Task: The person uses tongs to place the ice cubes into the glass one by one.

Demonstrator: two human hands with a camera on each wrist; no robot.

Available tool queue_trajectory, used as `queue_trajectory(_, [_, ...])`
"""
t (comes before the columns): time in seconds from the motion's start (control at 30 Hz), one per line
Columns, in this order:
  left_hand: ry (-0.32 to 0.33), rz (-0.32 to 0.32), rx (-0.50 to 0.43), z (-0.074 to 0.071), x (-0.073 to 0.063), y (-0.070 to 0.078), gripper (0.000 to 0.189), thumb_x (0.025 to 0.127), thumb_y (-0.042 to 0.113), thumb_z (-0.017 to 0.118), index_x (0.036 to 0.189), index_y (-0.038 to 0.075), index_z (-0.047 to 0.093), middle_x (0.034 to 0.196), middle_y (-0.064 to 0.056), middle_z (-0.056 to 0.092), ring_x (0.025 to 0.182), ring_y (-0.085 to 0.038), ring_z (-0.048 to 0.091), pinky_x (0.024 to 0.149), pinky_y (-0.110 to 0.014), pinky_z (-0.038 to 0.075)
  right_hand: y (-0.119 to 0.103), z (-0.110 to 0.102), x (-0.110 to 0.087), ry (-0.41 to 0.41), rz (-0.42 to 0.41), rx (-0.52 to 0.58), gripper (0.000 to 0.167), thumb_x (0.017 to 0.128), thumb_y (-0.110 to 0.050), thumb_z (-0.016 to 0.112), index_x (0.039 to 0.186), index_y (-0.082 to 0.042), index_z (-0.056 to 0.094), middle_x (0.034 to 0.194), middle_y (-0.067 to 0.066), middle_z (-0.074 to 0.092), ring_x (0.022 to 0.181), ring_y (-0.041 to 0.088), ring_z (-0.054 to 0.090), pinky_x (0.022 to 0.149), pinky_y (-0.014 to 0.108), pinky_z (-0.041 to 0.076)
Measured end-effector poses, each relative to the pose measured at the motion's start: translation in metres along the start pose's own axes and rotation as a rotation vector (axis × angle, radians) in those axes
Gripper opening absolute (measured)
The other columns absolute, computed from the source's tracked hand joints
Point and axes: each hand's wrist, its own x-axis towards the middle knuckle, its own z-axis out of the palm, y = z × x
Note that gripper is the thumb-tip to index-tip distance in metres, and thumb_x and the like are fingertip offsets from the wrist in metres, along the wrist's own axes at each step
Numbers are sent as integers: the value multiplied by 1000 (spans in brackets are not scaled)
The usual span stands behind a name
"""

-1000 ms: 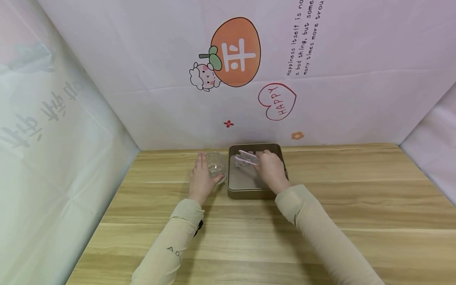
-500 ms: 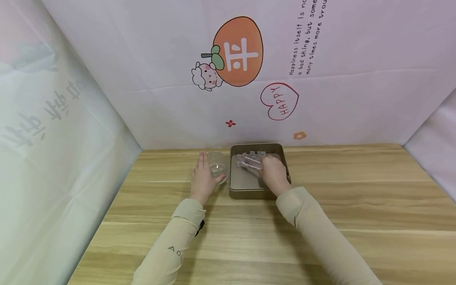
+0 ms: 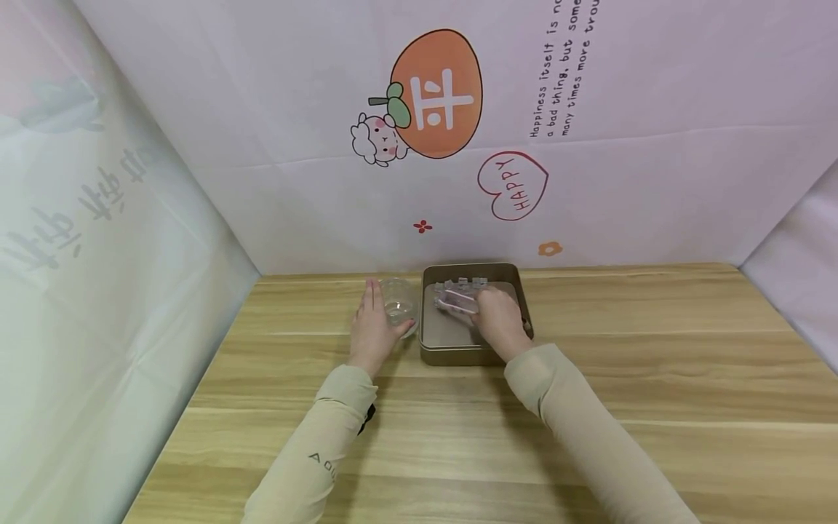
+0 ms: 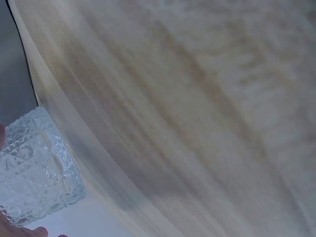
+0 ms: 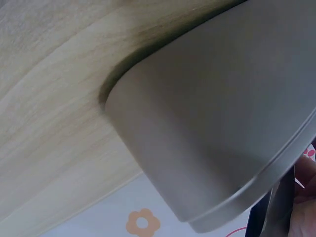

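My left hand [image 3: 371, 331] holds a clear glass [image 3: 399, 292] upright on the table, thumb on one side and fingers on the other. In the left wrist view, the glass [image 4: 39, 168] shows a faceted, cut pattern. Right beside it stands a rectangular metal tin [image 3: 452, 356], open at the top. My right hand [image 3: 500, 320] reaches into the tin and grips pale pinkish tongs [image 3: 460, 300], whose tips point left. Several small clear cubes [image 3: 481, 282] lie along the tin's back part. Whether the tips pinch a cube is too small to tell.
The wooden table [image 3: 432, 437] meets a white printed backdrop [image 3: 314, 211] just behind the tin and glass. A cloth side wall [image 3: 164, 291] stands at the left. In the right wrist view, the tin's side [image 5: 197, 123] fills much of the picture.
The tongs' arms, spread apart a second ago, are now closer together, and their tips sit slightly lower in the tin. My left hand and the glass stay put.
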Motion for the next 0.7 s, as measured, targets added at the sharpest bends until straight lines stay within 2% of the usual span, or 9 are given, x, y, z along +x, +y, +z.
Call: queue_trajectory(0.7, [20,7,-8,1,0,0,108,78,45,75,152,-1,12,160,-17,14,143,-36,29,116,-49,32,1,1,0,-21,31,-23,8,79,-8,73,82,-2,71,81,12,70,72,28,65,62,43,55])
